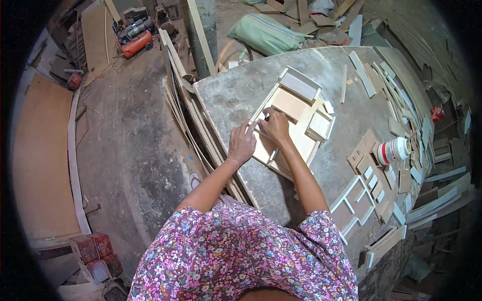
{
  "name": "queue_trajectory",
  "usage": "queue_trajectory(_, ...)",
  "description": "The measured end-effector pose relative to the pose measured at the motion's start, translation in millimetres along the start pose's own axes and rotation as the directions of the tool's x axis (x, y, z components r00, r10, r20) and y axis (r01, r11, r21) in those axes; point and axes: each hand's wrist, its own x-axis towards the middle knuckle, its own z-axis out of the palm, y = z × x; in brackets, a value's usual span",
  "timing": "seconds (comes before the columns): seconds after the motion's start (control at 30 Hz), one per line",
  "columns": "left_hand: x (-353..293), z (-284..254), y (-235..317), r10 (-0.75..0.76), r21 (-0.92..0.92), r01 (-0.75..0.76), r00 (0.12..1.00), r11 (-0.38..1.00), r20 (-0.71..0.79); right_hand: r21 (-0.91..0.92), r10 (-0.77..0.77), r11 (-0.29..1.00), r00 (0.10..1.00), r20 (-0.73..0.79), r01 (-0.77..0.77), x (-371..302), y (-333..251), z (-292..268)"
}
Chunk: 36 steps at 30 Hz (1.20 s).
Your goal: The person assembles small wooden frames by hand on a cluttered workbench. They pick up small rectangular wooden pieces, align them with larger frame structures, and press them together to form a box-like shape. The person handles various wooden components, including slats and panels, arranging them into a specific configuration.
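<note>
A pale wooden model (304, 136) with low walls and box-like compartments lies on the grey table. My left hand (242, 144) is at its left edge, with fingertips closed on a thin pale wooden strip (264, 103) that runs along that edge. Just right of it, my right hand (275, 126) reaches over the model with fingers bent together in a pinch near the same edge. Whatever is between the right fingertips is hidden by the hand. A tan panel (290, 104) and a grey-floored compartment (300, 84) show beyond my hands.
The grey table (226, 93) carries a second, white-walled frame (352, 206), a white bottle with a red label (393, 151) and several wood offcuts at the right. Behind stands a green sack (266, 34). Boards (188, 110) lean along the table's left side; a red compressor (135, 44) sits farther left.
</note>
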Motion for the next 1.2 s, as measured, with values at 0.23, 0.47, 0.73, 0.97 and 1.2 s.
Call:
queue_trajectory(0.23, -1.1, 3.6, -3.5, -0.004, -0.001, 0.004, 1.000, 1.000, 0.003, -0.002, 0.085, 0.996, 0.996, -0.031, -0.085, 0.7, -4.5, -0.2)
queue_trajectory(0.47, -0.7, 4.8, -3.2, 0.012, -0.003, -0.013, 1.000, 1.000, -0.026, -0.068, -0.004, 0.998, 0.997, 0.078, 0.009, 7.3, 9.6, 7.8)
queue_trajectory(0.73, -0.7, 4.9, -3.2, -0.003, -0.010, 0.003, 1.000, 1.000, -0.003, 0.028, 0.025, 0.999, 0.994, 0.102, -0.028, 8.7, 16.6, 8.4)
queue_trajectory(0.97, -0.5, 4.8, -3.5, 0.000, -0.015, 0.000, 1.000, 1.000, -0.022, 0.038, 0.025, 0.999, 0.985, 0.173, -0.032, 6.8, 9.4, -3.5)
queue_trajectory(1.2, -0.9, 6.9, -5.5, -0.005, -0.026, 0.005, 1.000, 1.000, -0.008, 0.087, 0.043, 0.995, 0.988, 0.148, -0.056, 7.1, 13.6, 2.4)
